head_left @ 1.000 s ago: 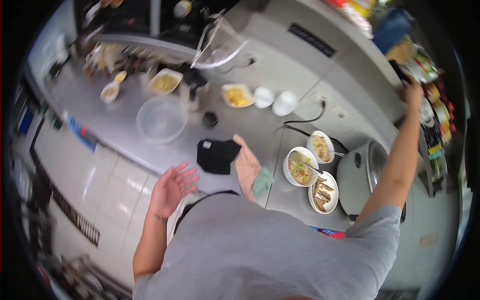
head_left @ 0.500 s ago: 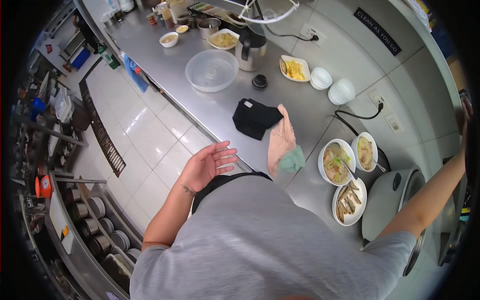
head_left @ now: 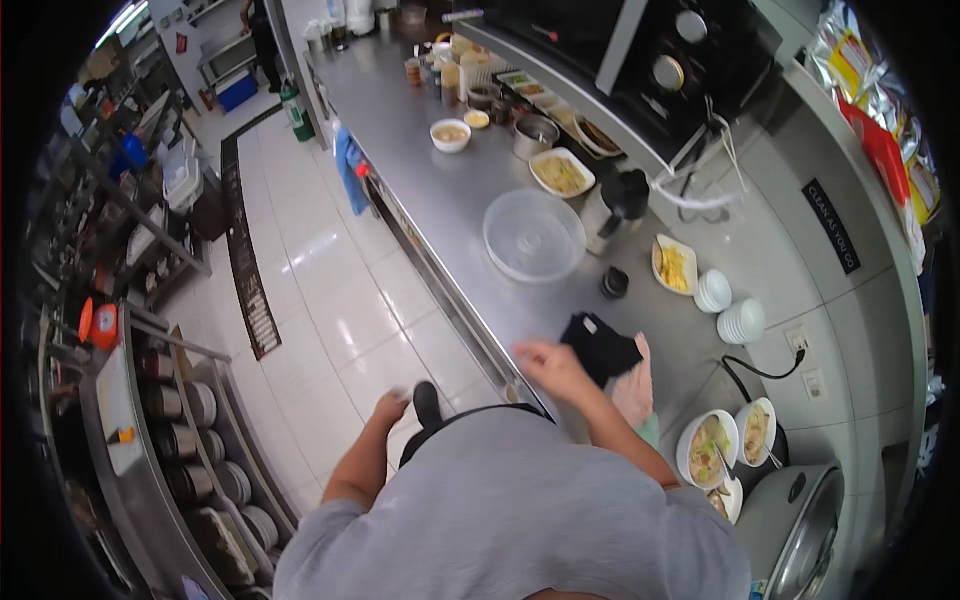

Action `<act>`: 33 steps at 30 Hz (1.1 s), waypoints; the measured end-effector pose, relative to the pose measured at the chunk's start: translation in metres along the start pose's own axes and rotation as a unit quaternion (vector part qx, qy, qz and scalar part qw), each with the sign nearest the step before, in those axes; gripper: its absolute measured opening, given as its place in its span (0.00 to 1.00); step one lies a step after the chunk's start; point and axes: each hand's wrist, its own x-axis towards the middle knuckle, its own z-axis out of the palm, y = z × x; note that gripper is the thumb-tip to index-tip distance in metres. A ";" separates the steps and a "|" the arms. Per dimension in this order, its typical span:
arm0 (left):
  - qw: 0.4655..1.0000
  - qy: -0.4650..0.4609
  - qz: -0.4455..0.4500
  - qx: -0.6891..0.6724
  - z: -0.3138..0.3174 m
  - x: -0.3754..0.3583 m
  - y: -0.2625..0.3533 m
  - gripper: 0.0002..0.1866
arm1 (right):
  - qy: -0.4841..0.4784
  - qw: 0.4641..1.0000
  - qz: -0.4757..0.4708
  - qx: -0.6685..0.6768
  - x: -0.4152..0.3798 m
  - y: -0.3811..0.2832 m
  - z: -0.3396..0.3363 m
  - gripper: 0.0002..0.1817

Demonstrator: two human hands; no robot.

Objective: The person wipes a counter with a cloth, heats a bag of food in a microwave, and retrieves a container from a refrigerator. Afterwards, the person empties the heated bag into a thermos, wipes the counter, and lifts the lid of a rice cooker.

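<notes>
Head view: right hand beside the black cloth on the counter

From my distant place, I see the right hand (head_left: 552, 368) at the front edge of the steel counter (head_left: 455, 235), near the black cloth (head_left: 600, 347). Its fingers are loosely bent and look released, though motion makes them blurred; whether they touch the cloth, I cannot tell. The left hand (head_left: 392, 405) is low, seen against the tiled floor (head_left: 345, 345), beside a dark shoe (head_left: 427, 405). Its fingers curl and a pale blur is at their tips, so I cannot tell if it grasps something.

The black cloth lies on the counter and meets the pink cloth (head_left: 633, 392); a green cloth (head_left: 650, 431) shows just below the pink one. Near the black cloth stands a small black lid (head_left: 615, 283), and behind this is a clear round container (head_left: 535, 236). To the right are two bowls of food, the larger bowl (head_left: 708, 448) and the smaller bowl (head_left: 757, 433), beside a large grey cooker (head_left: 770, 520).
</notes>
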 end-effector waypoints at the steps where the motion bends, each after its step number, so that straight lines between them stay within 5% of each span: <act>1: 0.995 0.033 0.015 0.091 0.029 -0.003 -0.093 0.20 | -0.061 0.998 -0.004 -0.020 0.016 0.001 0.014 0.15; 2: 0.988 -0.120 -0.035 0.091 0.000 -0.029 -0.131 0.19 | -0.096 0.992 -0.007 -0.082 0.034 0.001 0.024 0.18; 4: 0.987 -0.104 -0.027 0.123 -0.005 -0.111 -0.233 0.23 | -0.018 0.969 -0.127 -0.210 0.071 0.031 0.052 0.24; 6: 0.990 -0.079 0.011 0.119 -0.049 -0.175 -0.263 0.29 | 0.028 0.950 -0.143 -0.275 0.090 0.037 0.063 0.27; 7: 0.996 -0.083 0.028 0.022 -0.064 -0.176 -0.280 0.26 | 0.050 0.940 -0.148 -0.304 0.098 0.037 0.070 0.29; 8: 0.937 -0.115 -0.078 -0.319 -0.080 -0.185 -0.295 0.20 | 0.046 0.932 -0.137 -0.332 0.104 0.037 0.073 0.30; 10: 0.984 -0.111 -0.139 0.027 -0.099 -0.140 -0.317 0.16 | 0.031 0.915 -0.111 -0.386 0.109 0.036 0.073 0.33; 11: 0.959 -0.127 -0.172 0.185 -0.109 -0.120 -0.322 0.14 | 0.034 0.917 -0.105 -0.384 0.114 0.038 0.072 0.33; 14: 0.959 -0.095 -0.253 -0.082 -0.120 0.016 -0.281 0.15 | 0.025 0.922 -0.085 -0.376 0.112 0.040 0.073 0.33; 17: 0.940 -0.033 -0.184 -0.284 -0.143 0.143 -0.194 0.17 | 0.021 0.925 -0.073 -0.373 0.114 0.031 0.074 0.32; 19: 0.934 -0.052 -0.123 -0.332 -0.175 0.189 -0.092 0.18 | 0.015 0.922 -0.066 -0.381 0.115 0.033 0.072 0.32; 21: 0.970 -0.083 -0.020 -0.227 -0.189 0.227 -0.027 0.22 | 0.011 0.924 -0.063 -0.378 0.115 0.032 0.071 0.32; 23: 0.927 -0.089 -0.061 -0.359 -0.219 0.239 0.040 0.24 | 0.006 0.926 -0.053 -0.374 0.117 0.033 0.072 0.32; 25: 0.874 -0.029 -0.109 -0.472 -0.238 0.276 0.064 0.26 | 0.015 0.931 -0.055 -0.361 0.122 0.034 0.071 0.29; 28: 0.889 0.112 -0.117 -0.429 -0.261 0.391 0.046 0.37 | 0.041 0.953 -0.042 -0.299 0.120 0.053 0.072 0.25; 29: 0.862 0.165 -0.134 -0.460 -0.296 0.379 0.087 0.38 | 0.053 0.961 -0.035 -0.269 0.116 0.059 0.071 0.23; 33: 0.790 0.143 -0.132 -0.582 -0.311 0.465 0.098 0.40 | 0.262 0.911 0.143 -0.285 0.087 0.046 0.059 0.21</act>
